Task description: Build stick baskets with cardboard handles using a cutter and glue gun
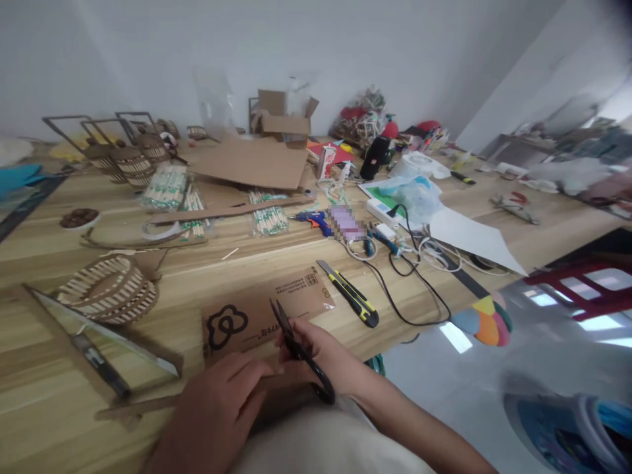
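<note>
My right hand (318, 349) is closed on a pair of black scissors (303, 355), whose blades point up and away over the table. My left hand (222, 401) grips a narrow brown cardboard strip (143, 406), which sticks out to the left of it; its other end lies close to my right fingers. Just beyond both hands lies a flat brown cardboard piece (291, 296) with black print. A yellow-and-black box cutter (353, 296) rests to its right, blade extended. On the left stands a small round basket (108, 289) of brown bands and pale sticks.
A dark-handled tool with a long blade (101, 365) lies at left. Farther back are bagged sticks (269, 220), a blue glue gun (316, 220), cardboard sheets (251, 161), black cables (419, 289) and several bucket-like models (131, 164). The table's edge drops to the floor at right.
</note>
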{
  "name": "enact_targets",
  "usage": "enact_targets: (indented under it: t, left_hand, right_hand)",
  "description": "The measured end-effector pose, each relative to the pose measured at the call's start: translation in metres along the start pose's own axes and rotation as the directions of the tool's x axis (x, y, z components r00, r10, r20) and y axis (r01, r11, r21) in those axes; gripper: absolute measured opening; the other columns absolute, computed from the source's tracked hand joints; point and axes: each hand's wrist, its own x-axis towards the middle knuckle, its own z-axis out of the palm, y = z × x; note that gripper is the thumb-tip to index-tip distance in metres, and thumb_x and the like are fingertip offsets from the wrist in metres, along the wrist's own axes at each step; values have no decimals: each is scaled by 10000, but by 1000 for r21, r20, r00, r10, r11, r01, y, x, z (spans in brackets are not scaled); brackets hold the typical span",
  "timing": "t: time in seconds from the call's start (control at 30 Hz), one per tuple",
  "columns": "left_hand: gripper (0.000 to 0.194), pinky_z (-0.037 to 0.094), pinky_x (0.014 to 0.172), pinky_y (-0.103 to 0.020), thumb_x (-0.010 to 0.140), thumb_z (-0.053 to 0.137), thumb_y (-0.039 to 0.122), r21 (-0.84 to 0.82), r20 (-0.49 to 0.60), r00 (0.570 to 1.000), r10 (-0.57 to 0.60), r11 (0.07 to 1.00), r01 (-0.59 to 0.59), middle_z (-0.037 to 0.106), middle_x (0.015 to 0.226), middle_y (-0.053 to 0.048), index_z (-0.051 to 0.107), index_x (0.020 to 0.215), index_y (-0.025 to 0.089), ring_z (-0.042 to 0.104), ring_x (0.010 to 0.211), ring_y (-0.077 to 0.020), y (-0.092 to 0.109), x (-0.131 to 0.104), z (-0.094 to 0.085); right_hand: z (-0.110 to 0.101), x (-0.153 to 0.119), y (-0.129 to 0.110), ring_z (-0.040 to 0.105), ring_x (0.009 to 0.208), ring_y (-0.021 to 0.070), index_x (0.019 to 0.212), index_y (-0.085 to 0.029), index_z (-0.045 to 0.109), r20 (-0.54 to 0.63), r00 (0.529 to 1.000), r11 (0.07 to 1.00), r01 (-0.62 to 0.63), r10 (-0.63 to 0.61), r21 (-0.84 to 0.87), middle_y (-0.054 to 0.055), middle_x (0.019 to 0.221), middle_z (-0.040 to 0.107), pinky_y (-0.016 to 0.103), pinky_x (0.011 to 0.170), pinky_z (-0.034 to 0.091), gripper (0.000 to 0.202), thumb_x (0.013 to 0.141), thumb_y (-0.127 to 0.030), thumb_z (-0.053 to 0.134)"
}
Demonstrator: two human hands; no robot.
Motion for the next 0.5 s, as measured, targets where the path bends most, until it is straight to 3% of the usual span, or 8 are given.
enact_targets:
  t: [0.07,0.13,0.2,0.3,0.4,0.5]
  left_hand:
    - [307,579,685,-302,901,447,159,32,24,997,-71,997,70,771,876,-35,737,916,260,744,797,-215,-4,-4,-4]
    - [302,575,710,-305,916,442,189,81,71,981,-182,981,176,777,897,-39,735,932,261,748,825,-221,-12,-9,-8]
    - [323,572,747,-323,938,410,206,151,99,943,-319,941,302,778,944,-50,729,948,258,748,864,-233,-23,-17,-11]
    - [365,574,799,-387,968,360,249,234,124,880,-458,876,422,775,1014,-90,726,978,241,746,921,-272,-42,-30,-11]
    - [384,580,838,-406,978,350,264,234,142,866,-480,866,442,774,1064,-107,726,1051,238,748,967,-287,-57,-40,-9]
    - [440,584,850,-372,919,344,141,196,154,866,-475,874,445,762,1152,-94,717,1126,252,746,1011,-261,-62,-44,-9]
  right_hand:
    - [-9,4,-12,543,687,132,988,-213,610,-57,998,970,24,-39,-244,-48,770,604,242,619,409,377,705,-321,834]
    - [-23,11,-29,570,742,156,1072,-218,640,-99,985,802,57,-143,-595,-22,818,637,261,666,433,346,753,-229,775]
    - [-41,23,-50,606,818,186,1199,-211,635,-60,973,482,55,-221,-875,25,892,674,280,724,451,394,814,-146,692]
    - [-75,55,-79,636,1027,241,1259,-168,624,-92,967,-24,-100,-236,-995,129,1104,695,314,867,453,379,889,-100,581]
    - [-110,96,-97,647,1060,262,1295,-117,617,-113,971,-117,-140,-210,-983,178,1151,703,310,879,447,396,901,-110,578]
    - [-140,133,-104,652,1079,264,1278,-103,646,-96,982,-168,-123,-161,-978,185,1172,717,302,894,441,385,902,-95,567]
